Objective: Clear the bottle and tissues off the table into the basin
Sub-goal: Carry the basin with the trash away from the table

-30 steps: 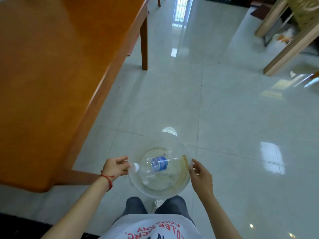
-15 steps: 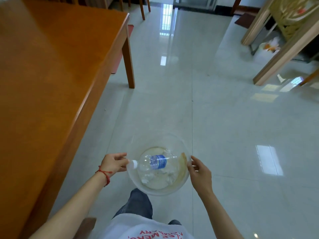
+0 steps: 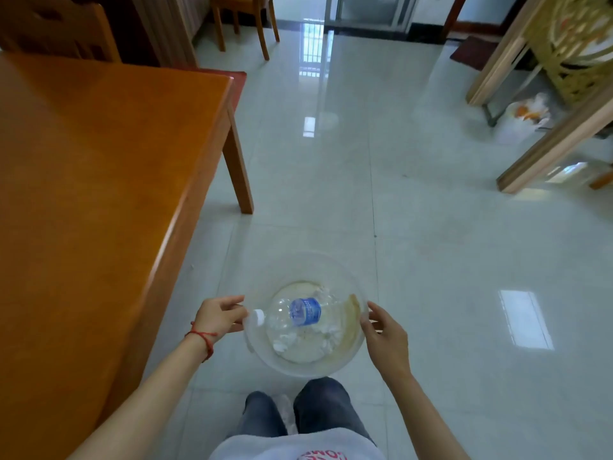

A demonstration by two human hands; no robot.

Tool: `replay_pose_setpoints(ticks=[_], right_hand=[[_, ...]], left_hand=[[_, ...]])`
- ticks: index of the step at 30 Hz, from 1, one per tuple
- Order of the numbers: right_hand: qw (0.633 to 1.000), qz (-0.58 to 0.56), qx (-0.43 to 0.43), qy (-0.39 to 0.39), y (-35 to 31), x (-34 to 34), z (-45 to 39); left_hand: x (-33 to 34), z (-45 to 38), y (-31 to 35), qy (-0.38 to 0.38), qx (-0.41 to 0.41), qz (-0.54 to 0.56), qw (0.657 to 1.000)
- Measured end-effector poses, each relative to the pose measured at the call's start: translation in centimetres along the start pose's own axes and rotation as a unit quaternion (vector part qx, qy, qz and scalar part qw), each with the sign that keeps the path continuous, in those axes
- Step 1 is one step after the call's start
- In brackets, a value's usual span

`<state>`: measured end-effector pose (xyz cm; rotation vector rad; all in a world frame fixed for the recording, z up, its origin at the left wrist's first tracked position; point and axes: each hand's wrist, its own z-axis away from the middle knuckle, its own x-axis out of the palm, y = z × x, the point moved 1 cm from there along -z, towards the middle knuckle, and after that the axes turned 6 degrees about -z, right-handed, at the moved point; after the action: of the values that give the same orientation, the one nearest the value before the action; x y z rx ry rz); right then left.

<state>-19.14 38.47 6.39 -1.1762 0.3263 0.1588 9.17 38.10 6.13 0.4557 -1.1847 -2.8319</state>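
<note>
I'm standing beside the desk (image 3: 99, 180), carrying the clear basin (image 3: 331, 363) out in front of me over the tiled floor (image 3: 431, 247), above my knees. My left hand (image 3: 219, 317) grips the basin's left rim, fingers curled toward the rim; my right hand (image 3: 386, 336) holds the right rim, thumb up over the edge, fingers wrapped on the outer wall. Both hold the basin only, neither touches what's inside.

The bottle (image 3: 298, 313) lies on its side in the basin, on top of the crumpled white tissues (image 3: 288, 336). Its long axis runs left to right, tilted a little: white cap end points to my left hand and pokes out to the left rim, just beside my left fingers; the base points right and slightly away from me, toward the far right wall. Blue label faces up, about mid-body. Left hand is plainly the nearer one to the cap; right hand is well apart from the base, with the stained basin floor between.

The part of the desk in view shows no bottle or tissues, so I judge the clearing done and only carrying or setting down left. Risk as I see it: the cap end rides on the rim, so tipping left could roll the bottle out. I'd keep the basin level.
</note>
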Motion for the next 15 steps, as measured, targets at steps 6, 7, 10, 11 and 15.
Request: replay_pose_setpoints(ticks=[6,7,10,11,15], right_hand=[[1.0,0.022,-0.002,-0.02,-3.4,1.2,-11.3],[0.999,0.024,-0.002,-0.025,-4.2,1.3,-13.1],[0.999,0.032,-0.011,-0.04,-6.8,1.8,-18.0],[0.998,0.032,-0.011,-0.044,-7.7,2.0,-19.6],[0.997,0.047,-0.012,-0.058,-10.4,3.8,-25.3]], left_hand=[[1.8,-8.5,6.5,0.022,-0.018,0.009,1.0],[2.0,-9.7,7.6,0.026,-0.021,0.012,0.999],[2.5,-12.9,10.6,0.034,-0.022,0.018,0.999],[2.5,-13.9,11.6,0.036,-0.02,0.015,0.999],[2.0,-18.3,15.2,0.051,-0.027,0.019,0.998]])
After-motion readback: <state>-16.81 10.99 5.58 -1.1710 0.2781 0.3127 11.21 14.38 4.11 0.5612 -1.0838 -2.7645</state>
